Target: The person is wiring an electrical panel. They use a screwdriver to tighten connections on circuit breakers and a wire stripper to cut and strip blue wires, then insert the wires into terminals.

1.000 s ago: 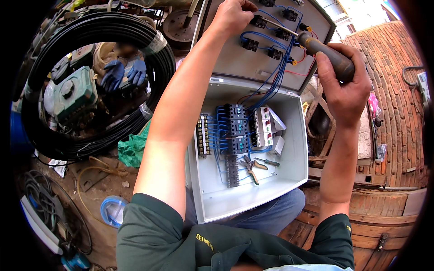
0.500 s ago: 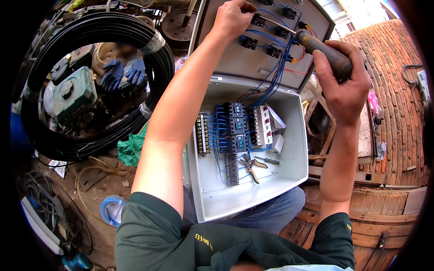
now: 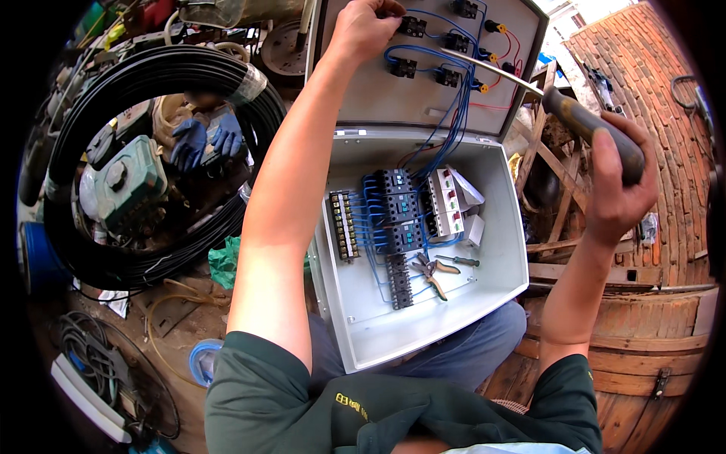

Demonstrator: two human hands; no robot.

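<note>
On my lap rests a grey electrical enclosure [image 3: 386, 340], its door [image 3: 370, 102] swung up and carrying black switch blocks with blue wires. My left hand [image 3: 363, 32] is at the upper left of the door, fingers pinched beside a switch block [image 3: 412, 27]; what they hold is hidden. Wrapped in my right hand [image 3: 622, 189] is a long screwdriver [image 3: 586, 125], its shaft slanting up and left across the wires, the tip apart from that block. Inside the box are contactors [image 3: 401, 208], a terminal strip [image 3: 344, 227], breakers [image 3: 446, 200], pliers [image 3: 431, 276] and a small screwdriver [image 3: 457, 260].
A big coil of black cable [image 3: 68, 136] lies at left, around a green machine [image 3: 125, 185] and blue gloves [image 3: 189, 144]. Blue tape-like roll [image 3: 203, 362] and tangled cords [image 3: 87, 348] lie lower left. Wooden framing [image 3: 563, 181] and a brick surface [image 3: 681, 174] stand at right.
The screwdriver has drawn back to the right and down, its tip leaving the switch block by my left hand. My left hand has shifted slightly left in view, as has the door.
</note>
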